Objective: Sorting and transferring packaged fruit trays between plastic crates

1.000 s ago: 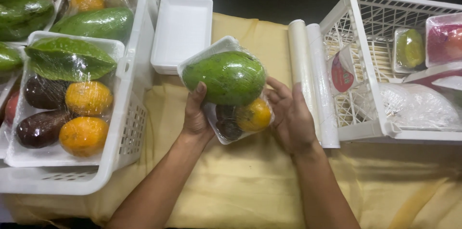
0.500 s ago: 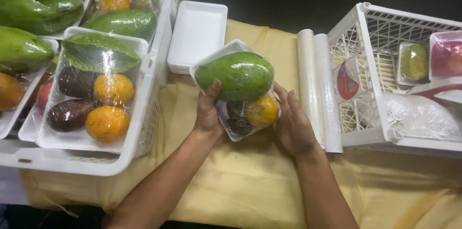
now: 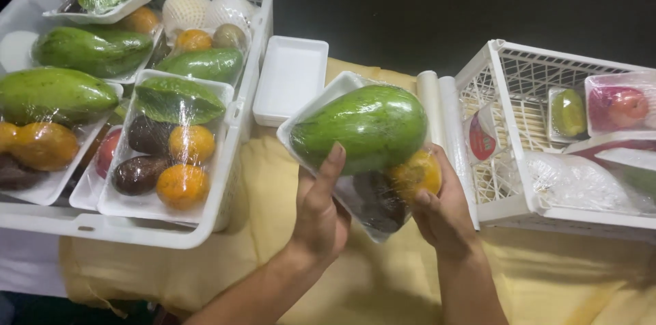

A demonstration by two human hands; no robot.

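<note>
A wrapped fruit tray (image 3: 362, 154) sits between two crates: the left crate (image 3: 137, 226) holds filled trays, an empty tray (image 3: 290, 79) behind.

Bare yellow cloth (image 3: 205, 256) between left crate (image 3: 225, 181) and right crate (image 3: 506, 209); empty tray (image 3: 290, 79) behind.

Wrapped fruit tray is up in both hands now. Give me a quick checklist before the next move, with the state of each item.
1. Left hand on the tray: ok, thumb up against the green fruit.
2. Right hand on the tray: ok, fingers by the orange fruit.
3. Tray lifted off the yellow cloth: ok.
4. Film sealed underneath: cannot tell, underside hidden.
5. Room in the left crate: not ok, packed with trays.
6. Room in the right crate: cannot tell, partly out of view.
</note>
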